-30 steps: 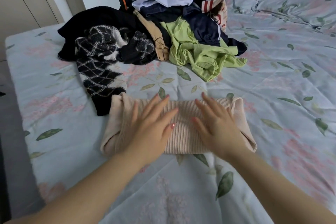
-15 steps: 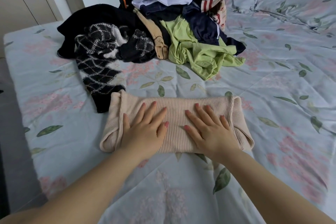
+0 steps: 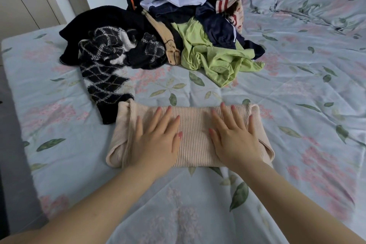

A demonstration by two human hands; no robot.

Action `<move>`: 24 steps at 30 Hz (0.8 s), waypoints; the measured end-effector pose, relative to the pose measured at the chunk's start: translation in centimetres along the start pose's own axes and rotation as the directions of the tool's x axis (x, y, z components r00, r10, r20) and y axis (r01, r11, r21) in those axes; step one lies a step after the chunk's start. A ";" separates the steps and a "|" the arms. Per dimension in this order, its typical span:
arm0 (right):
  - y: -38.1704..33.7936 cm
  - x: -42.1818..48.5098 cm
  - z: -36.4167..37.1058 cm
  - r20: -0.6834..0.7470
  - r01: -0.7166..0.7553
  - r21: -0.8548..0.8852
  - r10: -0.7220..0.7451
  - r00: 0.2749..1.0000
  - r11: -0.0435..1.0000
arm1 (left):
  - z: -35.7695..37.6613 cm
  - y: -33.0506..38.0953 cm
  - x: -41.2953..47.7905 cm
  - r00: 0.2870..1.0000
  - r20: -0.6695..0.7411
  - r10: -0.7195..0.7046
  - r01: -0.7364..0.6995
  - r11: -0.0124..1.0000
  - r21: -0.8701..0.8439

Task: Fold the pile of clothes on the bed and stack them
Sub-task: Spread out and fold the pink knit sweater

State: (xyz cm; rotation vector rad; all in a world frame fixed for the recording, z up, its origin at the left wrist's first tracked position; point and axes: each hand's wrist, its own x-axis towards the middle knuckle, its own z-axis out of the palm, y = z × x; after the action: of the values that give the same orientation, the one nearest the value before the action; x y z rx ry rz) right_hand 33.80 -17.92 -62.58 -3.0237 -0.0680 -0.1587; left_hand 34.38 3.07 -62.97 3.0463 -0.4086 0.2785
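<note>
bed point(image 3: 297, 85) holds unfolded pile point(image 3: 168, 31). beige ribbed top point(image 3: 194, 134) folded into a flat band. left grip point(image 3: 156, 140) and right grip point(image 3: 235, 138) press it, fingers straight.

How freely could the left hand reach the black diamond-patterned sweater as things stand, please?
Probably freely: the left hand lies flat on the folded beige knit, holding nothing, and the sweater trails an uncovered sleeve right beside that knit's far left corner.

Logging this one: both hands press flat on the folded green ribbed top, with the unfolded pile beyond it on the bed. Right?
Wrong colour: the head view shows the folded ribbed top under the left hand and right hand is beige. The unfolded pile does lie beyond it on the bed.
</note>
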 end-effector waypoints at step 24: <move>5.3 2.2 0.2 0.184 -0.152 0.115 0.130 0.974 0.982 | 1.5 -5.0 2.9 0.953 0.274 -0.132 0.145 0.989 -0.026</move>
State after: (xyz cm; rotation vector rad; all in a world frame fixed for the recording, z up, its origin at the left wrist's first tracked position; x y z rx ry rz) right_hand 36.24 -23.04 -63.14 -2.8925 0.1177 0.1206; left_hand 38.70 7.03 -64.02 3.0543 -0.2071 -0.1571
